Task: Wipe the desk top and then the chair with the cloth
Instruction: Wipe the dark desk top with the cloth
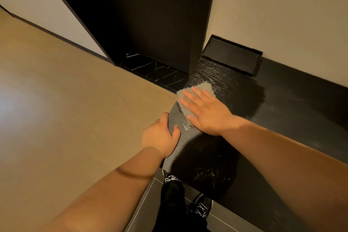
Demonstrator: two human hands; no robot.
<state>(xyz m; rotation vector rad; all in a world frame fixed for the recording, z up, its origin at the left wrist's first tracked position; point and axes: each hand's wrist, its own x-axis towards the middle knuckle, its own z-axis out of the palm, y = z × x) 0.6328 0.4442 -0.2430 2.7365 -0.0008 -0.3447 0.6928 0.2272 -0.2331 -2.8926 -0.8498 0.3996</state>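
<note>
The grey fabric cloth (204, 88), judged soft and limp, is pressed flat under the right hand's (207, 113) straightened fingers (190, 96) beside the black woodgrain table's (282, 103) left edge, gripped by the left hand (160, 135).

This looks like a furnished room in a home or hotel. A black wood-grain worktop (282, 103) runs along a plain beige wall (282, 15) from 1 to 4 o'clock, with a shallow black tray (231, 56) on it at 1 o'clock. At 12 o'clock a tall dark cabinet panel (141, 15) rises above a black marble-look ledge (154, 70) veined in white. Smooth beige floor (66, 100) fills 9 o'clock; grey tiles (143, 213) lie at 6 o'clock.
</note>
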